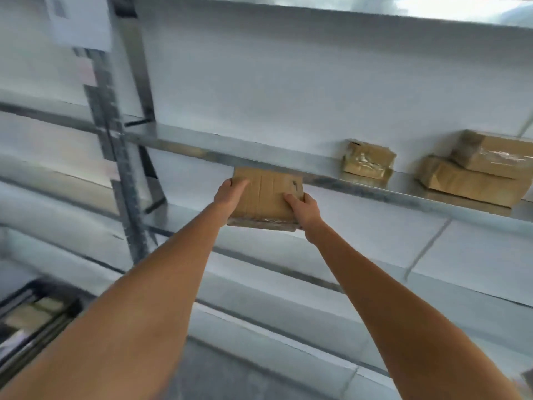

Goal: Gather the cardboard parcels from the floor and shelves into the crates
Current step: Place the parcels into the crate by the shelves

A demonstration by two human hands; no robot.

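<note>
In front of a grey metal rack (121, 157), both arms are reaching up and holding a flat cardboard parcel (266, 194) just below the front edge of the middle shelf (259, 155). The left hand (229, 193) is gripping the parcel's left edge, thumb lying across the top face. The right hand (302, 204) is gripping the right corner, fingers curling under. Further right on that shelf, a small taped parcel (367, 163) is sitting by itself, and well beyond it two larger parcels (478, 171) are lying stacked, the upper one skewed. A pale wall is showing behind the rack, with a paper sheet (78, 21) hanging at the upper left. At the lower left a dark crate (34, 321) is showing, blurred, with brown shapes inside.
</note>
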